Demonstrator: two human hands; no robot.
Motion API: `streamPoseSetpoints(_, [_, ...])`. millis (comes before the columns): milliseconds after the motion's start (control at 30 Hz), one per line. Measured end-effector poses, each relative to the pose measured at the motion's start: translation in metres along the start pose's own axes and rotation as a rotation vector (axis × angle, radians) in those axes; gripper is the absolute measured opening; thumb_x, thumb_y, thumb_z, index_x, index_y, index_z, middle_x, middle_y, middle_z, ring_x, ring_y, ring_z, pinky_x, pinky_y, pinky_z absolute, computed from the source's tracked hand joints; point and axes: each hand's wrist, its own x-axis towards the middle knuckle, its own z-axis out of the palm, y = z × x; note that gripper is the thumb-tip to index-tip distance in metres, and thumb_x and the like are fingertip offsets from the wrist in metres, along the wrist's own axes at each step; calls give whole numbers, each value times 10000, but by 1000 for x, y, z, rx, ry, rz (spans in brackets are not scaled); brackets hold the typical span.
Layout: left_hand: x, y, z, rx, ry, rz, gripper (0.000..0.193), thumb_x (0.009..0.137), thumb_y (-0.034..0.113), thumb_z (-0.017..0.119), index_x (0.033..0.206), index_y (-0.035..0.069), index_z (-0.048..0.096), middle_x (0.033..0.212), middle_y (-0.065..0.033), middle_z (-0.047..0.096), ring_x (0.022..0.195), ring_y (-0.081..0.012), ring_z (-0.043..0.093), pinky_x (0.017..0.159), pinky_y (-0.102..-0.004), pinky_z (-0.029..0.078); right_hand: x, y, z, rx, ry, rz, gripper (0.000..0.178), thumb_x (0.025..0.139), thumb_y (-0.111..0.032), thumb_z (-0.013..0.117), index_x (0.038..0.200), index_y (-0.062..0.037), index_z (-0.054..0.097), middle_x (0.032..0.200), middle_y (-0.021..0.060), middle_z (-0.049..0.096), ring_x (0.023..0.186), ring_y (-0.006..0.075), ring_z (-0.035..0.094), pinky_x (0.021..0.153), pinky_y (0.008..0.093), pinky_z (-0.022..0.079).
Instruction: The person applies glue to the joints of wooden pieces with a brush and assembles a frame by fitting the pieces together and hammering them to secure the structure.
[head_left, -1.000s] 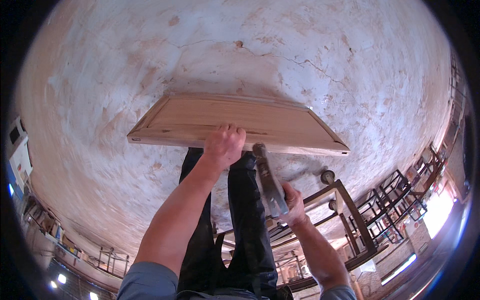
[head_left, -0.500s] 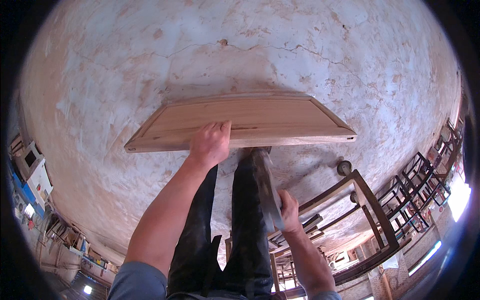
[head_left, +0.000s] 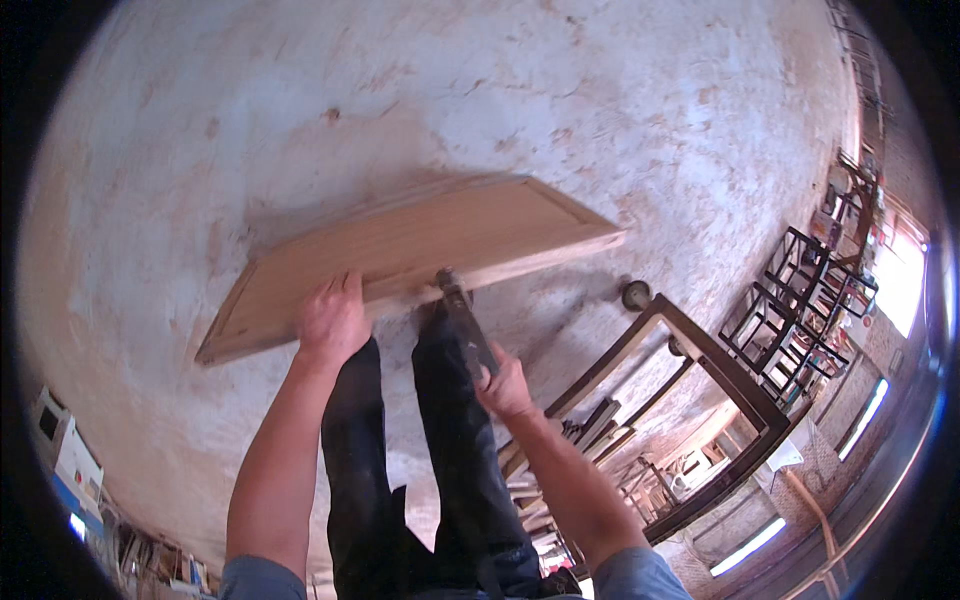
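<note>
A pale wooden frame-and-panel door [head_left: 430, 240] stands tilted in front of my legs, its long near edge toward me. My left hand [head_left: 333, 318] grips that near edge left of the middle, the fingers over the top face. In my right hand [head_left: 505, 385] is a hammer [head_left: 465, 325] with a dark, slightly blurred handle. The hammer's head is at the door's near edge, right of my left hand; whether it touches the wood I cannot tell. The door's underside is hidden.
A dark rectangular frame with caster wheels [head_left: 775, 425] stands to my right, with wood pieces inside it. Beyond it are stacked black metal frames [head_left: 790, 300]. A white and blue machine [head_left: 75, 455] is at the far left. The worn concrete floor [head_left: 300, 130] surrounds the door.
The view has turned, so the door now slants up to the right. My right hand has moved up and forward, bringing the hammer's head to the door's edge. My left hand keeps its grip.
</note>
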Motion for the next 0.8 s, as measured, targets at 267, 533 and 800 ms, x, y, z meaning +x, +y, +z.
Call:
streamPoseSetpoints(267, [4, -2, 6, 50, 14, -30, 368, 695, 68, 632, 1060, 38, 602, 975, -138, 677, 945, -305, 654, 798, -400, 529, -22, 35, -43, 412, 224, 36, 212, 872, -217, 471, 860, -26, 565, 660, 85, 550, 595, 207, 551, 562, 335, 460])
streamPoseSetpoints(533, [6, 0, 1, 74, -36, -46, 412, 698, 65, 631, 1108, 39, 595, 1007, -145, 674, 952, -296, 654, 804, -399, 530, 20, 19, -76, 625, 469, 346, 350, 961, -304, 410, 796, -15, 520, 581, 67, 520, 452, 155, 493, 435, 301, 423])
streamPoseSetpoints(800, [2, -7, 5, 29, -2, -20, 400, 695, 109, 648, 1088, 56, 595, 992, -152, 670, 975, -311, 644, 828, -432, 517, 30, 30, -101, 627, 496, 406, 424, 982, -375, 357, 756, -51, 511, 581, 63, 506, 446, 179, 479, 432, 318, 413])
